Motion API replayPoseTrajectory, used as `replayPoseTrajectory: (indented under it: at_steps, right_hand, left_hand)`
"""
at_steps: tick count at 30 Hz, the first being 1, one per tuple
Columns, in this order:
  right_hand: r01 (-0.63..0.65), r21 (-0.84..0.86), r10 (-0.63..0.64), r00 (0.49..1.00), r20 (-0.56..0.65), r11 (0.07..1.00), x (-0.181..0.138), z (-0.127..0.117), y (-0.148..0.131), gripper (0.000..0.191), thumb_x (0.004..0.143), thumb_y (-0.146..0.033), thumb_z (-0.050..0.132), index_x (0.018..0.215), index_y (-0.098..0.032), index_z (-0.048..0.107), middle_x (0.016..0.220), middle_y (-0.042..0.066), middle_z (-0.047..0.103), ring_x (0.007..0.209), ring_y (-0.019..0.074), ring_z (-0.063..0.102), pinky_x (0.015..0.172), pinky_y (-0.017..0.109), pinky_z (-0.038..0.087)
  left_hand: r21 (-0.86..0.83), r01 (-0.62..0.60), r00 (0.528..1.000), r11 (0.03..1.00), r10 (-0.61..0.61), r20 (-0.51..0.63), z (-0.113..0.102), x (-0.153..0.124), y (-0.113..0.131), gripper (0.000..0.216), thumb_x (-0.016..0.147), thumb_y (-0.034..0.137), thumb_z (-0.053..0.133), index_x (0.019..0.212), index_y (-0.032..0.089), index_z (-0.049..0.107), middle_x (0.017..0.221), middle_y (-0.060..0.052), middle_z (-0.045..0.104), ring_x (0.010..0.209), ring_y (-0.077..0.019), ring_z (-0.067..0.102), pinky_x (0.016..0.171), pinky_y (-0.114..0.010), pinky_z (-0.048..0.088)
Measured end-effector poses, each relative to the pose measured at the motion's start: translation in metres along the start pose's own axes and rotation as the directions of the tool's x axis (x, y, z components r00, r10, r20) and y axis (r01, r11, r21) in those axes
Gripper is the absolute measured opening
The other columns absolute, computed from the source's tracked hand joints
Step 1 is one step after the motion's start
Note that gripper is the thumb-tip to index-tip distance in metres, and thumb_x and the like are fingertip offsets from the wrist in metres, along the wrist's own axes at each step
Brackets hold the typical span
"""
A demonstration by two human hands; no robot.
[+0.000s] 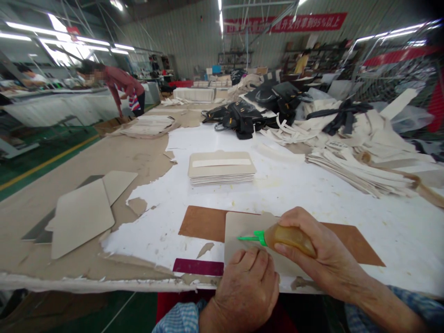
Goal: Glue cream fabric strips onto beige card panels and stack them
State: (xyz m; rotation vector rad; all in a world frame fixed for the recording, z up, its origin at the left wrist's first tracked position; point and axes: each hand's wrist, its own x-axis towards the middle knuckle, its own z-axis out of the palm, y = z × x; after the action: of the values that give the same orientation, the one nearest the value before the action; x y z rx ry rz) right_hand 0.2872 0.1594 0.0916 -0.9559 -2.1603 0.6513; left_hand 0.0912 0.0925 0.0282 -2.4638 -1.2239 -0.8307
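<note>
My right hand [322,252] is wrapped round an amber squeeze bottle [289,237] with a green nozzle [253,238]. The nozzle tip points left over a beige card panel [241,229]. That panel lies on a brown board [204,223] at the table's near edge. My left hand [248,286] rests on the near edge of the beige panel with its fingers curled, knuckles up; I see nothing in it.
A stack of beige panels [222,169] with a white strip on top sits mid-table. Loose beige boards [81,215] lie at left. Piles of cut pieces [360,157] and black bags [243,118] fill the right and back. A person [121,88] bends over another table at far left.
</note>
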Motion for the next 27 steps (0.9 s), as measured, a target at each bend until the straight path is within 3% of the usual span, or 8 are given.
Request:
replayPoseTrajectory:
  at_steps: [4,10,18,21,23,25,27]
  right_hand:
    - [0.047,-0.059,-0.047,0.999,0.008,0.997,0.006,0.000,-0.004,0.011,0.107,-0.035,0.062,0.116,-0.031,0.056,0.109,0.005,0.061,0.094,0.0274,0.064,0.077,0.044,0.054]
    - [0.019,-0.087,-0.020,1.000,-0.013,0.996,0.003,-0.010,-0.003,0.010,0.106,-0.036,0.063,0.113,-0.031,0.058,0.106,0.004,0.063,0.091,0.0273,0.065,0.073,0.043,0.055]
    - [-0.109,0.001,0.109,0.992,-0.068,0.994,-0.005,-0.011,0.000,0.014,0.100,-0.039,0.070,0.109,-0.031,0.062,0.098,-0.001,0.064,0.084,0.0234,0.065,0.070,0.036,0.055]
    - [-0.208,0.079,0.215,0.972,-0.099,0.975,-0.010,-0.007,0.002,0.020,0.097,-0.045,0.074,0.107,-0.029,0.064,0.092,-0.001,0.064,0.080,0.0230,0.063,0.070,0.036,0.054]
    - [-0.342,0.199,0.375,0.912,-0.166,0.918,-0.016,-0.006,0.006,0.033,0.093,-0.051,0.079,0.113,-0.029,0.064,0.093,-0.001,0.067,0.079,0.0237,0.064,0.070,0.035,0.054]
    - [-0.416,0.423,0.545,0.801,-0.249,0.805,-0.023,-0.009,0.013,0.052,0.088,-0.056,0.085,0.126,-0.029,0.063,0.100,0.001,0.071,0.082,0.0248,0.066,0.067,0.034,0.055]
    - [-0.332,0.684,0.661,0.692,-0.292,0.649,-0.029,-0.017,0.025,0.060,0.082,-0.059,0.090,0.127,-0.026,0.065,0.102,0.004,0.072,0.081,0.0261,0.067,0.060,0.033,0.055]
  left_hand:
    - [-0.011,0.009,1.000,1.000,-0.009,0.004,0.000,0.000,0.001,0.022,0.104,0.028,0.057,0.111,0.012,0.071,0.107,-0.006,0.075,0.097,-0.0236,0.068,0.080,-0.039,0.054]
    - [-0.003,0.003,1.000,1.000,-0.003,-0.007,0.001,-0.001,0.001,0.025,0.105,0.028,0.056,0.114,0.011,0.071,0.108,-0.007,0.076,0.100,-0.0234,0.068,0.083,-0.039,0.054]
    - [0.005,0.016,1.000,1.000,-0.016,-0.012,0.000,-0.001,0.001,0.028,0.107,0.030,0.053,0.116,0.011,0.071,0.111,-0.007,0.076,0.102,-0.0236,0.069,0.084,-0.039,0.056]
    - [0.004,0.009,0.999,1.000,-0.009,-0.043,0.002,0.001,0.001,0.029,0.107,0.029,0.050,0.114,0.011,0.072,0.108,-0.006,0.077,0.100,-0.0237,0.069,0.084,-0.038,0.056]
    - [0.009,0.007,0.996,1.000,-0.006,-0.090,0.005,0.001,0.000,0.031,0.107,0.028,0.047,0.112,0.012,0.073,0.108,-0.006,0.078,0.098,-0.0232,0.070,0.084,-0.038,0.056]
    - [0.020,-0.005,0.991,1.000,0.008,-0.136,0.011,-0.002,-0.003,0.032,0.108,0.027,0.045,0.111,0.013,0.074,0.110,-0.006,0.080,0.100,-0.0221,0.071,0.087,-0.037,0.055]
    - [0.033,-0.028,0.985,0.999,0.033,-0.172,0.020,-0.006,-0.007,0.030,0.108,0.026,0.046,0.112,0.016,0.075,0.111,-0.004,0.081,0.103,-0.0206,0.072,0.091,-0.035,0.054]
